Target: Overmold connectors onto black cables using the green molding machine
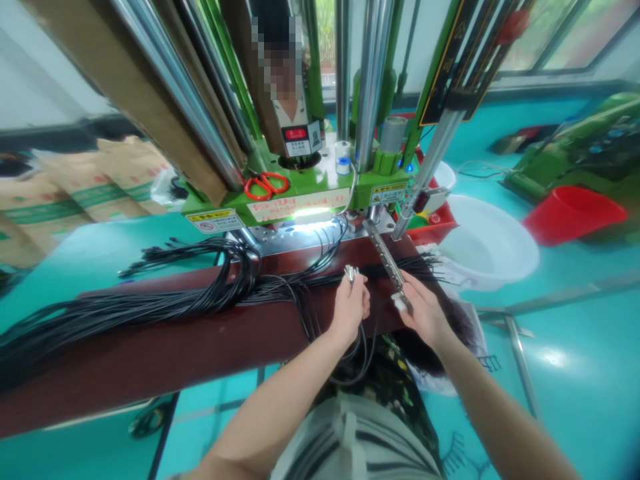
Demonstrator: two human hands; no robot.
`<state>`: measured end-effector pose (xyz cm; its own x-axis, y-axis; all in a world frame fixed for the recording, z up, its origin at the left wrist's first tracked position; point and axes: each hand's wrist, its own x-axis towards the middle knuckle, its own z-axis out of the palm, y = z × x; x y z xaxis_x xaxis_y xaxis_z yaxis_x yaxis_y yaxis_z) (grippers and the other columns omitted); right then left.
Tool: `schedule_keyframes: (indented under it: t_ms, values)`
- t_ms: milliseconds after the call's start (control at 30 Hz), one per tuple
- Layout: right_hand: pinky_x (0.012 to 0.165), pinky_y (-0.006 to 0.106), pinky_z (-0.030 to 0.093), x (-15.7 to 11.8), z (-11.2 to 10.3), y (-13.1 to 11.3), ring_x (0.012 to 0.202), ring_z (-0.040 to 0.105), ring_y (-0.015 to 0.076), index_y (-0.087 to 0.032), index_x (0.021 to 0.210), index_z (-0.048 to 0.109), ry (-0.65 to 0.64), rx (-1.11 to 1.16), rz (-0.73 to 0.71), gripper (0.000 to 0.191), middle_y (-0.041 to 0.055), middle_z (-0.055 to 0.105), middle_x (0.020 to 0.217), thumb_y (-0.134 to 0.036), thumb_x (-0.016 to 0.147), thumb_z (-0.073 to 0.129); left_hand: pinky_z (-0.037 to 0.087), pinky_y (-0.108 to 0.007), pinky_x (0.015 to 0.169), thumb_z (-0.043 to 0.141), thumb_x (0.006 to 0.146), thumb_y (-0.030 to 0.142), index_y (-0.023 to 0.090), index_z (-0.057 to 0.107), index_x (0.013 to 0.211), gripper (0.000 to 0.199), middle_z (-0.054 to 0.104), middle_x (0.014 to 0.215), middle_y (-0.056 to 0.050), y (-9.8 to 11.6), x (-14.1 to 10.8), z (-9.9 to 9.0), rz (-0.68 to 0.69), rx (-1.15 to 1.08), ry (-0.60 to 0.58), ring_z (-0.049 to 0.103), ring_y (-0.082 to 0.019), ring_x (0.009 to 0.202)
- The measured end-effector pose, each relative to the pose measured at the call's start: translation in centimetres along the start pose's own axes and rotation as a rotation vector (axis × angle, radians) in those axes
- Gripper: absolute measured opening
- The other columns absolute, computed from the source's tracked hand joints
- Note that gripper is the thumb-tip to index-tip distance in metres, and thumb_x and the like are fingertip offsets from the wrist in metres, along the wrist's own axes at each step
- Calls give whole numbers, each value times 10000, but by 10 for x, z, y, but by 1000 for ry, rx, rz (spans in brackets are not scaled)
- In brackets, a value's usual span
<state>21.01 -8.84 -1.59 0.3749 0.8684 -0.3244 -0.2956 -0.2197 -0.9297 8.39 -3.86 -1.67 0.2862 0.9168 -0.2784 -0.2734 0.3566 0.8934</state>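
Observation:
My left hand (pixel 351 303) is closed around a small bunch of cable ends (pixel 352 273), their pale metallic tips poking out above the fingers. Thin black cables hang in a loop (pixel 367 363) below that hand. To its right, my right hand (pixel 420 305) grips the near end of a long metal bar (pixel 386 260) with a row of small holes or slots. The bar slants away toward the machine's right front post. A small white piece (pixel 399 302) shows by the right thumb. Behind both hands, black cables (pixel 200 300) lie along the dark red bench (pixel 210 353).
A green press machine (pixel 320 180) with steel columns stands ahead, orange-handled scissors (pixel 267 186) on its ledge. To the right are a red tray (pixel 440 223), a white basin (pixel 493 243) and a red bucket (pixel 575 215). Paper sacks (pixel 85 183) stand at left.

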Motion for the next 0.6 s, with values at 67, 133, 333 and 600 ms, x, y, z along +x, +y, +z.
schedule_keyframes:
  t_ms: [67,133,333,600]
  values:
    - [343,125,262,2,-3,1,430,390,46,-251,1185,525,-33,26,3,471,-31,506,612,-428,756,607,171,-133,313,506,765,496,225,376,808,304,318,463,118,1,-1,0,-51,-22,-5,243,-26,319]
    - [312,131,198,3,-5,1,364,317,34,-231,1203,514,-101,22,-17,488,-49,470,544,-423,763,600,162,-129,315,564,725,484,219,365,766,334,330,455,117,0,-3,1,-99,22,-63,251,-21,316]
    - [286,153,174,2,-4,-2,320,267,35,-171,1216,507,-171,-12,-35,522,-66,426,483,-416,764,596,151,-136,325,652,654,429,180,415,675,344,341,416,101,3,-5,4,-168,79,-185,257,-9,313]
    - [349,177,293,-3,-5,-2,422,371,67,-208,1249,507,-187,-290,-116,542,-18,500,578,-475,780,559,152,-143,309,665,640,430,181,408,645,358,329,395,106,4,-2,-1,-222,115,-186,238,-11,297]
